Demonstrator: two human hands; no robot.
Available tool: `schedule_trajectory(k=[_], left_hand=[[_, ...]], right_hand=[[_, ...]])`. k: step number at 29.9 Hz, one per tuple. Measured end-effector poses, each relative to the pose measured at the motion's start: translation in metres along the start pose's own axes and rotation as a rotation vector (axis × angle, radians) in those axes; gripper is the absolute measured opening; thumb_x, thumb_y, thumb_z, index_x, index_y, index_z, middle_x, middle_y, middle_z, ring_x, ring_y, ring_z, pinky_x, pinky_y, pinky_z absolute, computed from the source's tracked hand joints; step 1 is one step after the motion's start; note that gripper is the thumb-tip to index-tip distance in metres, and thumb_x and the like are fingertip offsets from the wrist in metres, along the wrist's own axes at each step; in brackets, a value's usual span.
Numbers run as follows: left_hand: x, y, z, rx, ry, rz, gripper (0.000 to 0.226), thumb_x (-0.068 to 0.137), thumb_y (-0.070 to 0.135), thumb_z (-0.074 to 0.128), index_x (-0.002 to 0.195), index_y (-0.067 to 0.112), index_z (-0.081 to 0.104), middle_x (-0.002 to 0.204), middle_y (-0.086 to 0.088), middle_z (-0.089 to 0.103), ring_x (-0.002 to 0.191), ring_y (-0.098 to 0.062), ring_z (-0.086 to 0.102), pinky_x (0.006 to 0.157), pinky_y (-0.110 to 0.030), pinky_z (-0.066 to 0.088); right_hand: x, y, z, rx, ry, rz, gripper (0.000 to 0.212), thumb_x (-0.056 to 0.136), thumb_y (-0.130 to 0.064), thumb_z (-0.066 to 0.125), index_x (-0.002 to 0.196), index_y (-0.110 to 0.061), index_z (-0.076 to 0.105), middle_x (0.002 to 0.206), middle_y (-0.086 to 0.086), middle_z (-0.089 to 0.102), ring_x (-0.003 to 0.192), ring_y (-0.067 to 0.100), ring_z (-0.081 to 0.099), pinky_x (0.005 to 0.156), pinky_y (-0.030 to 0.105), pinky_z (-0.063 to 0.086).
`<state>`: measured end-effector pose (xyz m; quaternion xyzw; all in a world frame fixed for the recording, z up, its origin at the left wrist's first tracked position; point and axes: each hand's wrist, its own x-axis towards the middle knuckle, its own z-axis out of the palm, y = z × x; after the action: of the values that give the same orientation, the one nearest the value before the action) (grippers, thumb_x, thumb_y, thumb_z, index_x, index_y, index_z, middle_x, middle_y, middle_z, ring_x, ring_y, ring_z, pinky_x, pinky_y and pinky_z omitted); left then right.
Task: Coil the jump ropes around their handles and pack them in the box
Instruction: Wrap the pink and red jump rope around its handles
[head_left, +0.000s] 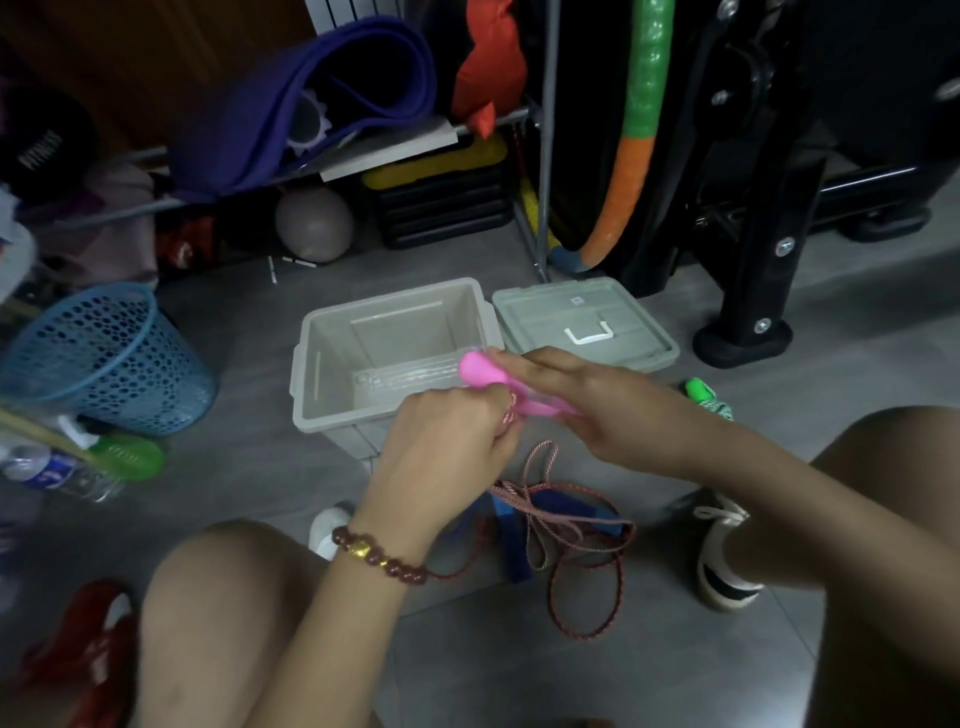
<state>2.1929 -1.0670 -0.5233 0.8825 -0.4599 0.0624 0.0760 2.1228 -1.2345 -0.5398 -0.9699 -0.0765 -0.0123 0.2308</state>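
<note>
My right hand (587, 400) grips the pink jump-rope handles (480, 370), held level just above the near right corner of the open grey box (317, 374). Beside them, my left hand (447, 441) pinches the red-and-white braided rope (576, 525) close to the handles. The rest of that rope hangs down and lies in loose loops on the floor between my knees. Inside the box a clear-handled rope (410, 376) lies along the bottom. A green-handled rope (707, 397) rests on the floor to the right, behind my right wrist.
The box's grey lid (582, 325) lies flat to its right. A blue mesh basket (104, 358) lies tipped at the left, with a plastic bottle (57, 473) and a green item near it. A shelf of gear and a black machine base (743, 338) stand behind. Shoes flank my legs.
</note>
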Motion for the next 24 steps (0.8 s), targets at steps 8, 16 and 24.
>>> schedule_trajectory(k=[8, 16, 24], left_hand=[[-0.008, -0.020, -0.007, -0.329, 0.089, -0.313, 0.041, 0.085, 0.063, 0.042, 0.091, 0.025, 0.056, 0.072, 0.007, 0.063, 0.068, -0.011, 0.059, 0.058, -0.027, 0.041], [0.007, -0.020, 0.012, -1.409, 0.196, -0.383, 0.036, 0.097, 0.046, 0.035, 0.126, 0.033, 0.052, 0.136, 0.007, 0.051, 0.128, -0.003, 0.043, 0.112, -0.030, 0.031], [0.019, 0.016, 0.026, -1.334, 0.236, -0.561, 0.025, 0.101, 0.015, 0.036, 0.093, 0.008, 0.059, 0.085, -0.020, 0.061, 0.077, -0.026, 0.057, 0.073, -0.042, 0.047]], right_hand=[[0.003, 0.007, -0.012, 0.442, 0.098, 0.103, 0.080, 0.087, 0.008, 0.056, 0.146, -0.028, 0.017, 0.134, -0.001, 0.046, 0.115, 0.010, 0.049, 0.090, 0.017, 0.036], [-0.002, -0.006, -0.008, 1.833, -0.192, 0.111, 0.072, 0.080, 0.001, 0.068, 0.142, -0.022, 0.039, 0.091, 0.002, 0.065, 0.064, 0.012, 0.055, 0.047, 0.018, 0.042], [0.007, -0.020, -0.010, 1.958, -0.274, 0.041, 0.058, 0.092, 0.002, 0.049, 0.141, -0.017, 0.026, 0.086, 0.012, 0.063, 0.066, 0.013, 0.058, 0.051, 0.018, 0.046]])
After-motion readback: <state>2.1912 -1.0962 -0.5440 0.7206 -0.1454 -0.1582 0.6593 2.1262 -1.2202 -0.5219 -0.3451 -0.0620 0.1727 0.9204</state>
